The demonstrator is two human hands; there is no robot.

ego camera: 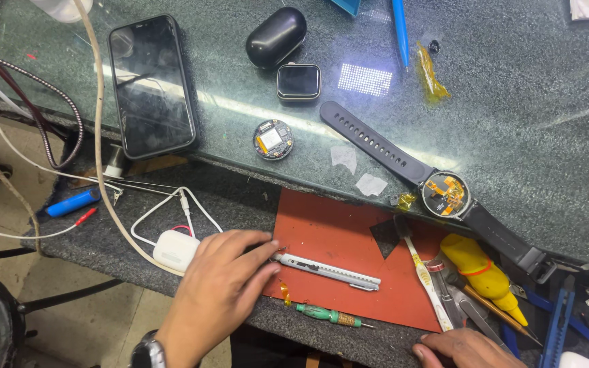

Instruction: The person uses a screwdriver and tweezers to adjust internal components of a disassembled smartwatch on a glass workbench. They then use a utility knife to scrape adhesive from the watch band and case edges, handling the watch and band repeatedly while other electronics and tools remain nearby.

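Observation:
My left hand point(223, 279) lies flat at the left edge of a red mat point(322, 225), its fingertips touching the end of a silver utility knife point(328, 269). My right hand point(468, 347) rests at the bottom edge near a bunch of tools, with only its knuckles and fingers showing; nothing visible is held in it. A small green screwdriver point(328, 315) lies just below the knife. An opened round watch point(444, 194) with a black strap and orange internals sits on the glass edge. Its round circuit module point(273, 140) lies apart, further left.
A dark phone point(151, 85), a black oval case point(275, 37) and a small square watch body point(298, 82) lie on the glass top. White earbud case point(175, 249) with cables sits left of my hand. Yellow bottle point(478, 269), tweezers and blue tools crowd the right.

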